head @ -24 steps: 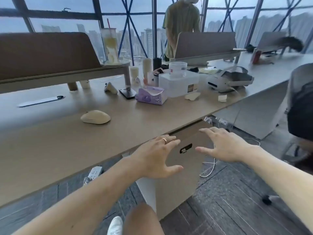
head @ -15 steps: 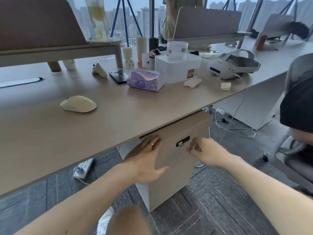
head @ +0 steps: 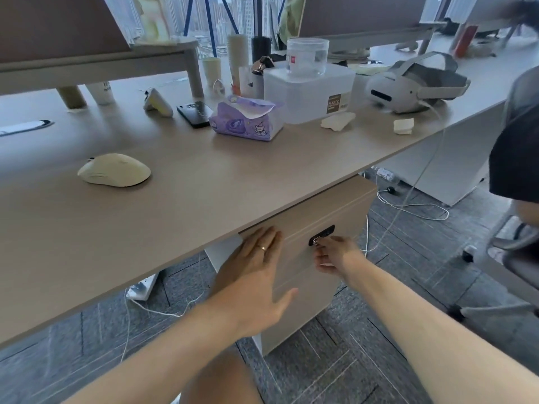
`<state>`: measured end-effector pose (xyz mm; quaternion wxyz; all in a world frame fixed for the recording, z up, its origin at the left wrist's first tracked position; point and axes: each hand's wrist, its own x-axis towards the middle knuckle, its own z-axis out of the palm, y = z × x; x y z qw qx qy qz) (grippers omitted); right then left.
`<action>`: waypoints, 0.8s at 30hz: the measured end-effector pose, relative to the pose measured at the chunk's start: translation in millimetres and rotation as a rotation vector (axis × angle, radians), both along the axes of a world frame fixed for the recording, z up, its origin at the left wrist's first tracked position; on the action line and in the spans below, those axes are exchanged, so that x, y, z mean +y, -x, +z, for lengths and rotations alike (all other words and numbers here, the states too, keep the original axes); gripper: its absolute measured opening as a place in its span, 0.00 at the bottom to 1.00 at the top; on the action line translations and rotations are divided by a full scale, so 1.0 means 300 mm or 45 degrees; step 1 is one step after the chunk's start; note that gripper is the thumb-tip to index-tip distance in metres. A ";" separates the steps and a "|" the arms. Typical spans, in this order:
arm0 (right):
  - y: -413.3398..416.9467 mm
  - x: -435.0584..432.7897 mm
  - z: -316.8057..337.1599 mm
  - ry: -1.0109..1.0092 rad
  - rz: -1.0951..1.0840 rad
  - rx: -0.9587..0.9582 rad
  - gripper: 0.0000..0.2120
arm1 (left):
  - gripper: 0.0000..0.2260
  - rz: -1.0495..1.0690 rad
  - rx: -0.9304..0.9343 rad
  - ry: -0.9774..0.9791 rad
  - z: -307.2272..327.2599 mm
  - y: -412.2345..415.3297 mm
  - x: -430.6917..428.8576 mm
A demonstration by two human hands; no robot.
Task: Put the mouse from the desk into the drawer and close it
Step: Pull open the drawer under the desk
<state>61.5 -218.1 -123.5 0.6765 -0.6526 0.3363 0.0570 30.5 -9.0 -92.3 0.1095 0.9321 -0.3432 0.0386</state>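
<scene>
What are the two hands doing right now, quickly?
Left hand: open, flat against the drawer front, holding nothing.
Right hand: fingers pinched at the dark lock plate, seemingly on a small key; too small to confirm.

A single wide-angle camera is sitting on the person's head, looking forward and down across the desk from its near edge. It is hanging close above both forearms, which are reaching in from the bottom of the frame toward the drawer unit under the desk. It is facing the windows at the far side, and straight lines are bending near the edges.
</scene>
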 end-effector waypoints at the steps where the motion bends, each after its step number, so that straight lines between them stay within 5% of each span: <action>1: 0.000 0.002 -0.003 0.005 -0.024 -0.013 0.06 | 0.42 0.002 -0.004 0.000 0.002 0.000 -0.002; 24: 0.326 -0.075 -0.017 0.094 -0.063 -0.149 0.08 | 0.40 0.091 0.057 -0.083 0.053 0.003 -0.026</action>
